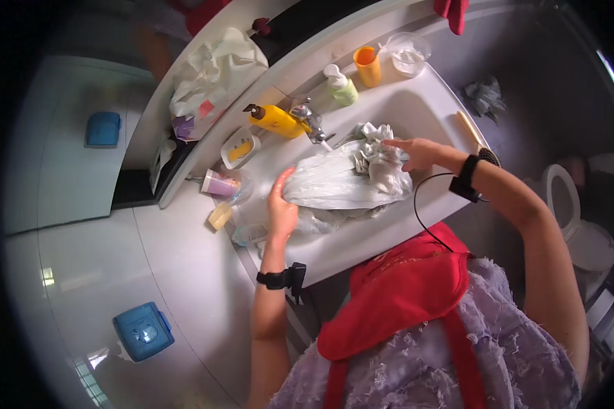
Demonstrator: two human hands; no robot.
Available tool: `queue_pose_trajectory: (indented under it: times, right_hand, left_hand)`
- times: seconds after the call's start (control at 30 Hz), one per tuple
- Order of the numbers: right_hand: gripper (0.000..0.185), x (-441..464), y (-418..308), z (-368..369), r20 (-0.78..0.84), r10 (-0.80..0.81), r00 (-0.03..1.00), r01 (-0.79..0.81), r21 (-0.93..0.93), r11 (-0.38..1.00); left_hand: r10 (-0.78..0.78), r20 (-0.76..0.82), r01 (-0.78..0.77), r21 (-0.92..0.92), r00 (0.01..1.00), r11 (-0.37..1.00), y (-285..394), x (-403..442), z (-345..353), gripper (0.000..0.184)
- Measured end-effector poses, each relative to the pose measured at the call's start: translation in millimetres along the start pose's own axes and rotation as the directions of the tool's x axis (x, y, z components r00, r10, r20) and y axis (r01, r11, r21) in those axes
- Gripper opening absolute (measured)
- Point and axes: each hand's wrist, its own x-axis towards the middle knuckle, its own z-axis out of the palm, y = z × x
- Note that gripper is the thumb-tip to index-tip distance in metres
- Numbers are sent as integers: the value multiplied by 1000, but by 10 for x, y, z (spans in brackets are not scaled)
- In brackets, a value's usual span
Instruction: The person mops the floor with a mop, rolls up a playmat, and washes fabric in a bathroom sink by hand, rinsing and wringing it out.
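A white, translucent plastic bag (pixel 327 183) is stretched out over the sink basin (pixel 423 112), its right part bunched and crumpled. My left hand (pixel 282 208) grips the bag's left end, fingers wrapped at its edge. At the bunched right part is my right hand (pixel 419 154), with its index finger stretched out over the folds; its other fingers curl at the bag's edge. More clear plastic (pixel 317 221) lies beneath the bag near the front rim. The metal faucet (pixel 310 121) stands just behind the bag.
Along the sink's back are a yellow pump bottle (pixel 278 121), a green soap bottle (pixel 341 86), an orange cup (pixel 367 67) and a soap dish (pixel 240 148). A brush (pixel 477 140) lies on the right rim. A toilet (pixel 580 235) stands at the right.
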Motion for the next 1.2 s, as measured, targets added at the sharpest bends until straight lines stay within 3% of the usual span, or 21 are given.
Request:
queue_pose_trajectory:
  times: [0.1,0.13,0.17,0.2,0.23,0.27,0.33,0.43,0.47,0.57,0.6,0.67,0.77,0.8,0.9,0.93,1.0,1.07,1.1,1.2]
  right_hand:
    - [86,-511,-14,-152,-48,70,996,-68,42,997]
    - [84,-706,-52,-255,-59,81,995,-77,61,995]
    - [83,-899,-131,-360,-71,90,993,-84,83,993]
    - [80,-1093,-248,-449,-63,71,995,-66,84,994]
    - [79,-1229,-328,-488,-84,65,994,-55,112,992]
    - [79,-1343,-397,-500,-106,59,993,-44,141,989]
    - [88,-1546,-643,-505,-135,45,990,-15,216,976]
    - [101,-1577,-872,-306,-271,-202,941,292,351,890]
    - [116,-1417,-807,-178,-267,-276,923,367,398,841]
    - [126,-1227,-976,60,-404,-268,875,356,159,921]
    - [129,-1140,-1037,166,-442,-233,866,332,159,930]
    - [135,-944,-1178,392,-504,-176,845,290,157,944]
    - [137,-691,-1387,678,-567,-116,815,238,147,960]
    - [131,-632,-1490,727,-631,-90,770,236,151,960]
    - [114,-117,-1603,857,-880,-42,473,383,163,909]
    - [85,-26,-1684,795,-949,15,314,457,164,874]
    - [69,159,-1572,668,-900,146,412,434,334,837]
    - [54,205,-1555,487,-899,169,404,487,367,793]
    - [47,90,-1601,336,-931,138,339,551,315,773]
    - [39,-181,-1706,61,-880,109,462,551,382,742]
  left_hand:
    - [5,-63,-14,-143,998,990,569,-58,-104,48]
    - [-160,-36,124,-479,986,869,805,-48,-185,45]
    - [-302,50,236,-747,952,621,1048,-32,-286,43]
    - [-288,46,215,-779,957,589,1164,-33,-309,41]
    - [-274,42,193,-809,961,556,1280,-35,-332,39]
    - [-104,-60,42,-638,993,769,1330,-42,-320,38]
    - [108,-139,-156,-411,985,898,1514,-51,-321,35]
    - [215,-159,-263,-426,964,866,1908,-66,-386,32]
    - [282,-136,-313,-448,950,837,1981,-64,-457,30]
    - [300,-124,-316,-568,946,760,2286,-31,-594,28]
    - [269,-131,-292,-610,954,736,2389,-48,-620,28]
    - [484,37,-344,-656,874,672,2594,-181,-559,29]
    - [502,21,-338,-716,864,611,2687,-223,-502,31]
    - [529,62,-321,-733,846,600,2761,-276,-450,31]
    - [530,28,-310,-786,847,536,2796,-356,-288,31]
    - [531,37,-305,-785,846,539,2847,-424,-264,30]
    - [471,-68,-376,-707,880,600,2895,-479,-270,31]
    - [363,-310,-476,-520,879,709,2900,-462,-303,33]
    - [332,-332,-466,-524,883,713,2913,-515,-353,35]
    - [303,-387,-482,-551,871,681,2880,-722,-607,42]
